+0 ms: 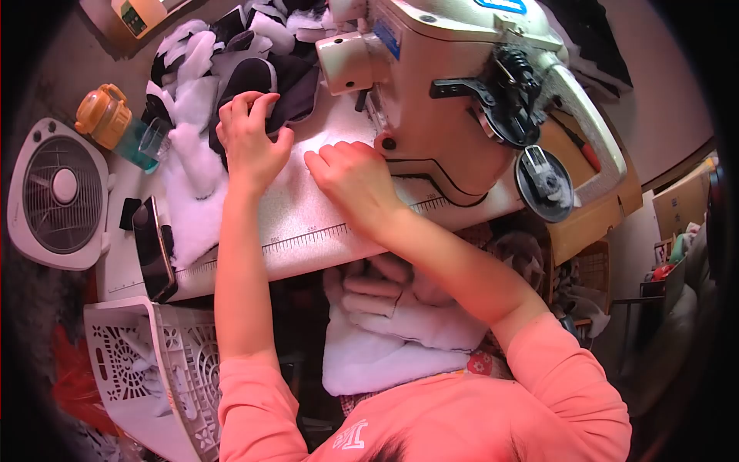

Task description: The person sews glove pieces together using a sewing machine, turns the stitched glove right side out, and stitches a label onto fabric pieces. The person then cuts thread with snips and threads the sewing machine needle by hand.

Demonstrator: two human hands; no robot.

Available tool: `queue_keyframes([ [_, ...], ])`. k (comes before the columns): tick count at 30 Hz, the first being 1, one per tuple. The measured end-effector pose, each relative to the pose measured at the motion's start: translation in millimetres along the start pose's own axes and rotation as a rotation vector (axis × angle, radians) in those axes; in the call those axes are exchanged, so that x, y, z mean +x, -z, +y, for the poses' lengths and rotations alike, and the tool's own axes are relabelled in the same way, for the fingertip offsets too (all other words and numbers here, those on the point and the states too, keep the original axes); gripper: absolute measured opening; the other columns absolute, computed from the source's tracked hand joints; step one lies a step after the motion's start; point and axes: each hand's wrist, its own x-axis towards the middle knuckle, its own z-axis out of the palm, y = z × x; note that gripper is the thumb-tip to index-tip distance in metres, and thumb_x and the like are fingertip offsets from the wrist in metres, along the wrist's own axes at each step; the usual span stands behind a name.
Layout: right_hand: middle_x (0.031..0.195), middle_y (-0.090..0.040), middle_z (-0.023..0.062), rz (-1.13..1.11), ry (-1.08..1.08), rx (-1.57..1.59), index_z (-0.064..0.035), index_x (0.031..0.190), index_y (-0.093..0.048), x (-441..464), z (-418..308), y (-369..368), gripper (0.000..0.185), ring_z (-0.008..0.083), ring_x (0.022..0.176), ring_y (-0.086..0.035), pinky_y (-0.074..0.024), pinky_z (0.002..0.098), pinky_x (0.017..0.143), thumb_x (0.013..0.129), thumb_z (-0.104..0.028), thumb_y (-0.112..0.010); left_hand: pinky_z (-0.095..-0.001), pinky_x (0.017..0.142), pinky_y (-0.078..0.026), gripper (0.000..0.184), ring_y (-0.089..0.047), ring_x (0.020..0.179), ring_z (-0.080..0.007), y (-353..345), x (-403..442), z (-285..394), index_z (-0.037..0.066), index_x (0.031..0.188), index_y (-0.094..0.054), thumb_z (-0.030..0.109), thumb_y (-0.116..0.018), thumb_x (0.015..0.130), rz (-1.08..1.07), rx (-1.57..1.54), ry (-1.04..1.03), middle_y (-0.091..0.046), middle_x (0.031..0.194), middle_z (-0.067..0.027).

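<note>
My left hand point(252, 142) is over the near edge of a heap of dark fabric pieces with white fleece. Its bent fingers touch a dark piece with a pale fleece edge point(254, 77), and the thumb stands apart from them. My right hand point(350, 181) rests on the white machine table point(296, 215), close to the lower left of the sewing machine point(443, 115). Its fingers are curled together; whatever lies under them is hidden. White fleece point(196, 162) spreads left of my left hand. More white fleece pieces point(400, 331) lie on my lap.
A phone point(154, 250) stands at the table's left edge, near a bottle with an orange lid point(104, 115). A fan point(61, 192) is farther left. Below sits a white plastic basket point(158, 362). The machine's handwheel point(544, 185) and a cardboard box point(593, 208) are on the right.
</note>
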Motion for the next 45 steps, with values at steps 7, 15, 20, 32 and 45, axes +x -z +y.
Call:
queue_keyframes([
  [7,0.074,-0.058,0.0052,0.087,-0.003,0.112,-0.0078,0.090,-0.063,-3.0,2.6,4.5,0.022,0.0206,0.072,-0.062,-0.0505,0.0342,0.064,0.069,-0.009,-0.061,-0.0378,0.091,-0.035,0.022,-0.050,0.107,-0.0228,3.6,2.4,7.4,0.014,0.085,-0.068,0.006,-0.066,0.064,0.112,-0.034,-0.116,-0.059,0.098,0.0001],
  [15,0.091,-0.060,0.0119,0.607,-0.312,0.977,-0.0031,0.109,-0.060,2.2,-1.8,20.7,0.033,0.0251,0.080,-0.063,-0.0510,0.0343,0.067,0.079,0.011,-0.062,-0.0358,0.092,-0.039,0.028,-0.055,0.104,-0.0192,20.1,6.2,22.1,0.001,0.094,-0.069,0.025,-0.071,0.080,-0.599,-1.464,0.171,-0.061,0.103,-0.0044],
  [20,0.091,-0.058,0.0124,0.623,-0.248,0.778,-0.0039,0.114,-0.060,3.9,3.0,23.0,0.042,0.0263,0.079,-0.063,-0.0516,0.0350,0.065,0.076,0.014,-0.060,-0.0254,0.083,-0.054,0.027,-0.065,0.094,-0.0152,11.2,-0.4,15.2,-0.002,0.108,-0.064,0.019,-0.067,0.092,-0.689,-1.426,0.154,-0.062,0.104,-0.0042],
  [32,0.082,-0.059,0.0112,0.439,-0.248,0.696,-0.0035,0.097,-0.060,-3.8,-2.3,19.1,0.018,0.0258,0.067,-0.062,-0.0505,0.0352,0.056,0.085,-0.014,-0.069,-0.0224,0.073,-0.045,0.011,-0.054,0.081,-0.0080,10.3,0.0,12.3,0.000,0.082,-0.061,0.002,-0.072,0.082,-0.540,-1.368,0.124,-0.057,0.086,-0.0003],
  [45,0.084,-0.065,0.0062,0.196,-0.519,1.148,0.0005,0.096,-0.066,-66.2,12.4,40.5,0.020,0.0102,0.073,-0.064,-0.0521,0.0247,0.064,0.084,-0.014,-0.074,-0.0273,0.070,-0.042,0.011,-0.055,0.074,-0.0147,12.5,-3.9,39.4,0.000,0.072,-0.065,-0.002,-0.076,0.067,-0.769,-1.118,-0.255,-0.061,0.075,-0.0039],
])
